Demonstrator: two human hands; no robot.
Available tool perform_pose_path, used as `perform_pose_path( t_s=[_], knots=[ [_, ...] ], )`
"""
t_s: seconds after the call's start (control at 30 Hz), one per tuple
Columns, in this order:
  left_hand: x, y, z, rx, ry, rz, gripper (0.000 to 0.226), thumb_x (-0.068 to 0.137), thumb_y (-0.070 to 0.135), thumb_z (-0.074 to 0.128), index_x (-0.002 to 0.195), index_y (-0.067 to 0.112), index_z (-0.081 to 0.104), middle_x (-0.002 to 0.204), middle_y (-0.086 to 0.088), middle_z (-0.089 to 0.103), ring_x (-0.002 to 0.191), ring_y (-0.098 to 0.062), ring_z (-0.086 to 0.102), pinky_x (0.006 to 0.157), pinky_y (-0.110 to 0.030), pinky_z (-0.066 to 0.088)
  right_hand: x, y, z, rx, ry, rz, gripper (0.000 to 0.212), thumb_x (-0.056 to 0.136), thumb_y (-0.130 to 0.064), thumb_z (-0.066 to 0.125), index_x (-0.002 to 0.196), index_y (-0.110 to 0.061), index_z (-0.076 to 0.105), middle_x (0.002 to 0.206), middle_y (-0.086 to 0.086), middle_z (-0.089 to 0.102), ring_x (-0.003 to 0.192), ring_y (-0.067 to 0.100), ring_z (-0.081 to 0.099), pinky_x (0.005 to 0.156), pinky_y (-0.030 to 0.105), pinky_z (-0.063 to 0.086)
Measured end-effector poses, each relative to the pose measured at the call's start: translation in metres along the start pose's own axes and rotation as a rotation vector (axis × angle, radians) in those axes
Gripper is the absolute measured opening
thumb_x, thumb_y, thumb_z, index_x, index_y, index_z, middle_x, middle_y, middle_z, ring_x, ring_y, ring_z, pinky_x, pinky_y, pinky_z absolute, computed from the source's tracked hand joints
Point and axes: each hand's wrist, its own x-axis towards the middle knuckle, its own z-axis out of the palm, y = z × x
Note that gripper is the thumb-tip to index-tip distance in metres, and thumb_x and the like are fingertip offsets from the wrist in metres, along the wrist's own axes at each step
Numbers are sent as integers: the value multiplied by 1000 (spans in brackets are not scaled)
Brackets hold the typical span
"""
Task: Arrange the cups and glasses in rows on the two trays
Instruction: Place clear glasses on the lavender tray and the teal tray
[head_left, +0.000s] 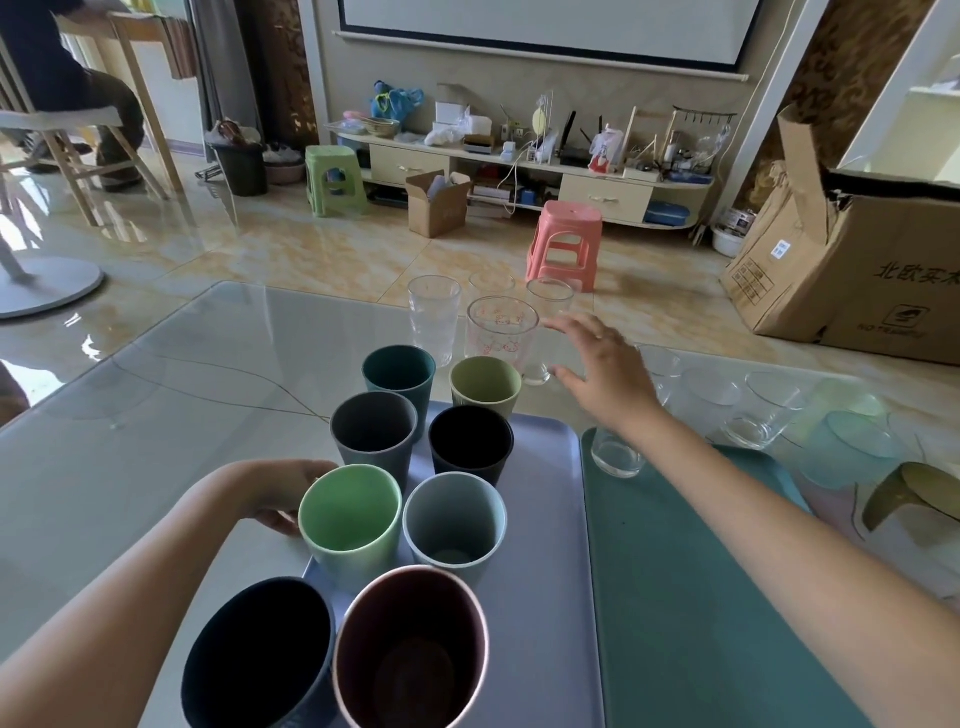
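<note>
Several coloured cups stand in two rows on the lavender tray (550, 519). My left hand (275, 493) curls round the side of the light green cup (350, 519) at the tray's left edge. My right hand (602, 369) is spread open, reaching toward the pink-printed glass (501, 338) beyond the trays, close to it but apart. One short clear glass (615, 457) stands at the far left corner of the teal tray (685, 597). Clear glasses (434, 317) stand further back on the table.
More clear and tinted glasses (763, 410) crowd the glass table right of the teal tray, with an olive one (914, 499) lying tilted. Beyond the table edge are a pink stool (566, 244) and a cardboard box (852, 270) on the floor.
</note>
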Motion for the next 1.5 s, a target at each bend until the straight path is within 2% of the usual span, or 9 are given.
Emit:
perform_pose_path(
  t_s=[0.13,0.27,0.5,0.67,0.9,1.1,1.23,1.4,1.5],
  knots=[
    [-2,0,-1,-11,-6,7,29,92,8,51,104,33,59,110,-9,66,91,-19,61,87,-35,52,42,-22,12,-7,-175,-20,38,91,-20,54,128,-23,48,143,0,43,122,28,47,92,41,44],
    [3,-4,-2,-35,-14,6,30,90,6,53,105,30,61,114,-13,66,93,-21,61,94,-41,50,55,-26,19,-39,-277,19,11,95,-19,47,98,-15,57,110,4,64,94,26,60,77,35,48],
    [3,-3,1,-5,33,13,31,91,2,48,101,29,60,98,-4,64,83,-17,58,68,-23,53,45,-12,15,-25,-151,-24,16,91,-2,45,91,-14,56,98,2,69,83,25,63,71,34,51],
    [2,2,6,11,45,10,30,91,1,53,115,19,55,100,-5,62,78,-16,60,70,-24,52,30,1,-20,7,-1,-48,10,92,-7,51,92,-11,60,94,3,69,84,22,63,69,32,49],
    [2,-1,5,37,62,10,45,85,9,63,128,19,55,116,-7,67,92,-19,67,91,-41,54,-16,5,-41,73,-121,-12,9,89,-9,56,91,-13,64,93,0,70,85,22,64,76,37,52],
    [-16,14,14,43,48,27,42,92,4,54,132,13,48,95,-1,61,76,-12,60,70,-22,52,-42,5,-28,120,-187,21,10,90,-8,53,87,-12,62,90,-3,68,87,20,63,77,39,51],
    [-15,16,15,46,58,35,43,92,4,54,133,11,48,91,2,61,74,-10,60,68,-21,52,-41,0,-33,133,-255,-3,11,91,-6,51,88,-11,60,87,-7,62,92,16,65,78,35,50],
    [-14,13,12,64,68,25,44,90,6,57,133,13,49,97,0,64,81,-14,63,84,-32,54,-38,-3,-44,-98,-365,-56,23,92,-43,50,96,-23,61,98,-8,65,92,18,60,67,31,44],
    [-19,17,13,56,73,30,42,93,6,53,133,11,48,90,3,61,74,-9,61,70,-21,53,-33,-2,-55,-221,-334,-72,44,87,-67,31,105,-38,58,106,-13,65,93,14,60,66,30,44]
  ],
)
